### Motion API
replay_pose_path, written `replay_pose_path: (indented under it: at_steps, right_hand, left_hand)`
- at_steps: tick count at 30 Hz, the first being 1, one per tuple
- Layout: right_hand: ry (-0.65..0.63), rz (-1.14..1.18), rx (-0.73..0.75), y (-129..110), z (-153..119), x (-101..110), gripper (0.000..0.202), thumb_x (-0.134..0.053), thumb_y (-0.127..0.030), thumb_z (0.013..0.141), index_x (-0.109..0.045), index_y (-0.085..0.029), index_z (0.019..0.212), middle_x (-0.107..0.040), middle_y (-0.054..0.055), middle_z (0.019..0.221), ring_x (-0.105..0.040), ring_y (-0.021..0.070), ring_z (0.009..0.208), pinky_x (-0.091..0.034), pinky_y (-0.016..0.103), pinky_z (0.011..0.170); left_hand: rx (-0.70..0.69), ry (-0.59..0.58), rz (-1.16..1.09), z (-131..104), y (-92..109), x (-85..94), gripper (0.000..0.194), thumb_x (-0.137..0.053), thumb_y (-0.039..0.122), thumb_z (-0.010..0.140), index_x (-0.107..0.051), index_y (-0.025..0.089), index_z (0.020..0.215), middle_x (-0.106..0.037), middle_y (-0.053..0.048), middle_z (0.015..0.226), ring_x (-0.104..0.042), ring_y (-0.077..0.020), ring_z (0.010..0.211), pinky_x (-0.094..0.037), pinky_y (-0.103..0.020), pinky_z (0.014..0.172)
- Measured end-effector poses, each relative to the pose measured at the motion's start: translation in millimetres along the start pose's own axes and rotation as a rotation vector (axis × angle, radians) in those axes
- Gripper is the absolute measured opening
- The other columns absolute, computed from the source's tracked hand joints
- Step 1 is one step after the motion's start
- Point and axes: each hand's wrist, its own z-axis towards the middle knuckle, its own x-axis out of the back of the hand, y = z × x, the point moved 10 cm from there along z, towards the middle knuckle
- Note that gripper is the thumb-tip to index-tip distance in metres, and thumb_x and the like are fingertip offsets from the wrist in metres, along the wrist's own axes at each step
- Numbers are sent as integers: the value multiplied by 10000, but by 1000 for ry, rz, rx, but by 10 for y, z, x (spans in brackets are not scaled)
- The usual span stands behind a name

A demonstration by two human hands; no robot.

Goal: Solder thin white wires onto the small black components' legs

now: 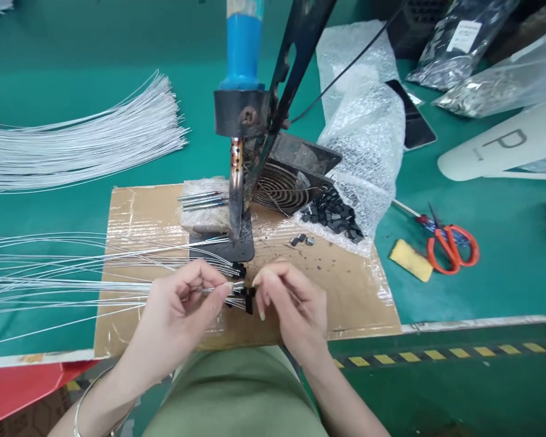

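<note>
My left hand pinches the end of a thin white wire over the cardboard sheet. Close to its right, my right hand has its thumb and forefinger together beside a small black part; whatever lies between those fingertips is too small to tell. More white wires with black pieces at their ends lie under and behind my left hand. The soldering iron points down just behind the hands, its tip above a black plate.
A white wire bundle lies at the left. Behind the cardboard's middle stands a fan. Black parts spill from bubble wrap. Orange-handled scissors and a yellow sponge lie right. Plastic bags sit farther back.
</note>
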Motion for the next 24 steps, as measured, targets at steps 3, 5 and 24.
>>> replay_pose_path:
  at_steps: [3, 5, 24]
  right_hand:
    - [25, 255, -99, 107, 6, 20, 521, -444, -588, 1075, -801, -216, 1002, -660, 19, 793, -648, 136, 637, -544, 273, 605]
    - [10, 304, -137, 147, 2, -16, 586, -404, -606, 1079, -821, -207, 975, -680, 36, 777, -652, 144, 636, -564, 277, 601]
    - [-66, 402, -235, 231, -26, -301, 61, -837, -295, 879, -878, -256, 901, -707, -3, 668, -569, 79, 511, -490, 194, 461]
  left_hand:
    - [36, 50, -16, 3, -4, 39, 189, -708, 340, 930, -693, 193, 813, -598, 23, 684, -482, -109, 619, -341, -228, 559]
    - [55, 88, -36, -9, 10, 54, 187, -719, 330, 910, -695, 189, 789, -593, 24, 670, -466, -107, 609, -328, -232, 556]
    - [39, 141, -73, -69, 100, 40, 188, -706, 301, 929, -683, 197, 774, -608, 16, 668, -483, -121, 614, -284, -271, 556]
